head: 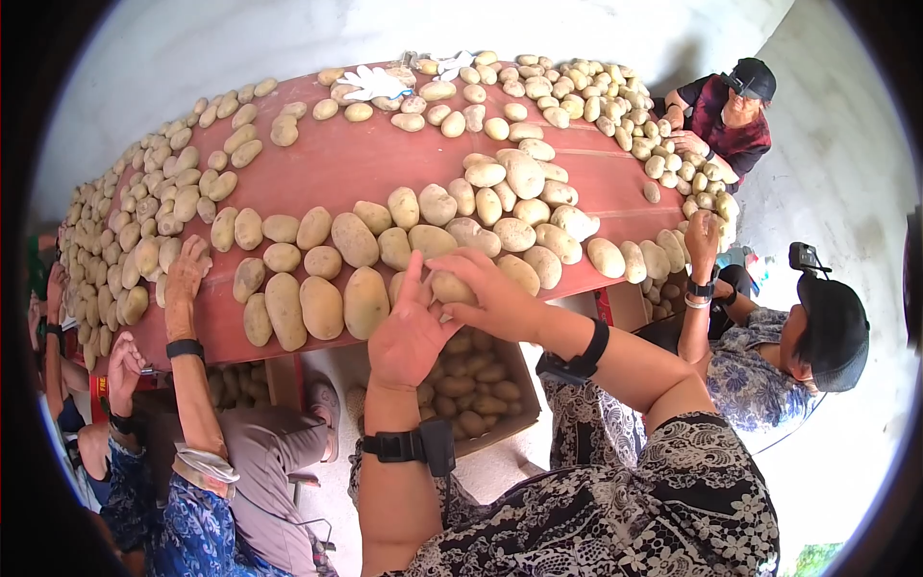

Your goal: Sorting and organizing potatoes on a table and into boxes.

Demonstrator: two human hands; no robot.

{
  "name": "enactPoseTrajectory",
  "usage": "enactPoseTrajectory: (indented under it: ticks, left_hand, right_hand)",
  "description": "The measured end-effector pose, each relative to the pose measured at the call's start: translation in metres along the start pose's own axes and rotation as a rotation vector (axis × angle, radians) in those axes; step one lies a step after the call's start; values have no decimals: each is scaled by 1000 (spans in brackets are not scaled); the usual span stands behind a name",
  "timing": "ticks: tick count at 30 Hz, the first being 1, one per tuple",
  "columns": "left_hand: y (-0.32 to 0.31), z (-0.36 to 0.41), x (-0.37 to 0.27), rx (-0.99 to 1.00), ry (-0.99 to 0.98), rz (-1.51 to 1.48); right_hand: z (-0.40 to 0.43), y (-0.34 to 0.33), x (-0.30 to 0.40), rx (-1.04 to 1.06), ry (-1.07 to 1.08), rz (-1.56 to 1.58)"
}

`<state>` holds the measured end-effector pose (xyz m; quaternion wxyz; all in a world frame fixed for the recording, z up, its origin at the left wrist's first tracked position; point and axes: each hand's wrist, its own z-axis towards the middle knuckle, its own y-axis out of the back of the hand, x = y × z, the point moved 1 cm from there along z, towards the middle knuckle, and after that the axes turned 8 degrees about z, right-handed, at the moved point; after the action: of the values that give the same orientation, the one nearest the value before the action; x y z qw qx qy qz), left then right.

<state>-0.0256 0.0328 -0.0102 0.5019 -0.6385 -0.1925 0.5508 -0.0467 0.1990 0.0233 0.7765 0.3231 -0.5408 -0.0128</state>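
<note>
In front of me, above the near edge of the red table (pixel 310 169), a potato (pixel 453 288) sits in the fingers of my right hand (pixel 497 299). My left hand (pixel 412 345) is just left of it, palm turned up and fingers spread; whether its fingertips touch the potato is hard to see. Beyond my hands lie rows of larger potatoes (pixel 355 239), and part of the nearest row is hidden behind them. Below the table edge, under my hands, stands a cardboard box (pixel 525 382) holding many potatoes (pixel 472 397).
To my left, a co-worker's hand (pixel 189 270) rests by a dense spread of potatoes (pixel 130 238). On the right, another person's hand (pixel 701 238) is at the table's edge. A third person (pixel 728 122) leans in at the far right. White gloves (pixel 371 83) lie on the far side.
</note>
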Motion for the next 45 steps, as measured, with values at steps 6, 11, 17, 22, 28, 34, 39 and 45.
enactPoseTrajectory:
  ticks: [6, 11, 17, 22, 28, 34, 39, 45]
  left_hand:
    - [-8, -3, -7, 73, 59, 113]
    - [9, -10, -16, 17, -144, 186]
    - [16, -7, -23, 68, -299, 133]
    - [28, -26, -46, -24, -381, 21]
    - [29, -25, -49, 28, -417, -58]
    - [29, -35, -52, -24, -383, -60]
    - [37, -38, -51, 65, -355, -60]
    - [37, -33, -58, -90, -472, 180]
  right_hand:
    - [8, 69, -23, -197, -154, -315]
    - [28, 88, -68, -197, -257, -603]
    - [11, 74, -31, -290, -15, -728]
    - [-37, -16, 16, 443, 43, -25]
    - [-110, -119, -100, 1336, -361, -90]
    - [-59, -153, -181, 904, -539, -594]
    - [-51, -150, -199, -20, -455, -121]
    - [-42, -158, -137, 1098, -410, -81]
